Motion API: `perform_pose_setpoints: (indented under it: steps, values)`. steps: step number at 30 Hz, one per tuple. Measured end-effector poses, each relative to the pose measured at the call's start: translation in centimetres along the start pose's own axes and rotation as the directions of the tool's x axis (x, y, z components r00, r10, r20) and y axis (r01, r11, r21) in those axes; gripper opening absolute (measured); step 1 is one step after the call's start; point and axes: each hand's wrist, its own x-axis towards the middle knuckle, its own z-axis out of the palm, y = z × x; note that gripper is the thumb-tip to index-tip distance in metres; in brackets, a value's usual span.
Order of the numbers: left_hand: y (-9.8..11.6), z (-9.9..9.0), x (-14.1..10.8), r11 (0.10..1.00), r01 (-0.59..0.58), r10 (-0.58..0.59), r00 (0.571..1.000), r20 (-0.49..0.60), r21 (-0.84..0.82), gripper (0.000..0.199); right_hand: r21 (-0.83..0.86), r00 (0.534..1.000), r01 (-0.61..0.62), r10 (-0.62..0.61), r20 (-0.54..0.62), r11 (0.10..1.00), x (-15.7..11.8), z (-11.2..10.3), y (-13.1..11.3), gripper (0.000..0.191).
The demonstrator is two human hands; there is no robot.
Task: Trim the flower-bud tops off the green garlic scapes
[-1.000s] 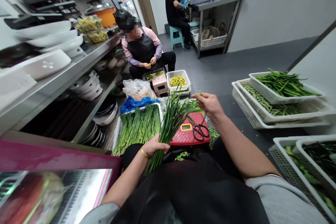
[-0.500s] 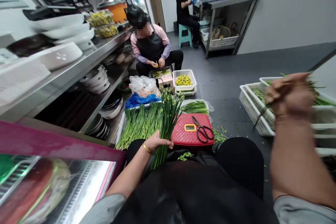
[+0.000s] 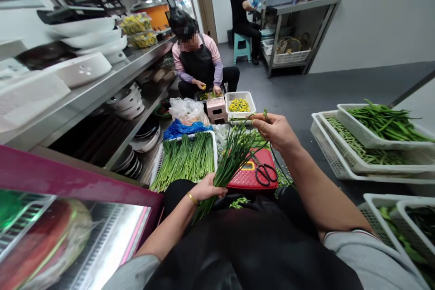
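Your left hand [image 3: 208, 188] is closed around the lower part of a bunch of green stems [image 3: 234, 152], held in front of your black apron [image 3: 251, 244] and tilted with its budded tips up and to the right. Your right hand [image 3: 275, 130] is near those tips, thumb and fingers pinched on a single stem [image 3: 280, 161], its tail hanging below the palm; whether the fingertips also touch the bunch, you cannot tell. Behind and below the bunch is a red box [image 3: 239, 182], with black-handled scissors [image 3: 267, 174] lying on top. Left of the bunch, a white basket [image 3: 215, 154] holds more stems [image 3: 186, 158] laid side by side, blue plastic [image 3: 185, 129] at its far end. Farther off, a seated co-worker [image 3: 197, 61] bends over a tray near a basket of yellow flowers [image 3: 239, 105].
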Motion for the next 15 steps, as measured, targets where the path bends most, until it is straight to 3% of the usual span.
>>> perform_pose_setpoints:
  steps: [4, 7, 11, 15]
  values:
    - [-0.2, 0.2, 0.0, 0.999, -0.031, 0.031, 0.999, -0.01, -0.018, 0.027, -0.124, 0.999, 0.032, -0.031, 0.009, 0.992, -0.4, 0.8, 0.4, 0.037]
    - [-0.2, 0.5, 0.0, 0.999, -0.042, 0.04, 0.997, -0.061, -0.034, 0.03, -0.266, 0.99, 0.099, -0.121, -0.066, 0.959, -0.8, 0.9, 0.4, 0.028]
    - [0.0, 0.7, 0.1, 0.999, -0.037, 0.036, 0.993, -0.111, -0.007, 0.032, -0.355, 0.95, 0.182, -0.257, -0.178, 0.917, -0.8, -0.4, -0.4, 0.026]
    - [0.0, 0.7, 0.1, 0.999, -0.048, 0.047, 0.994, -0.103, -0.001, 0.033, -0.346, 0.96, 0.136, -0.209, -0.185, 0.928, -0.9, -2.1, -0.6, 0.033]
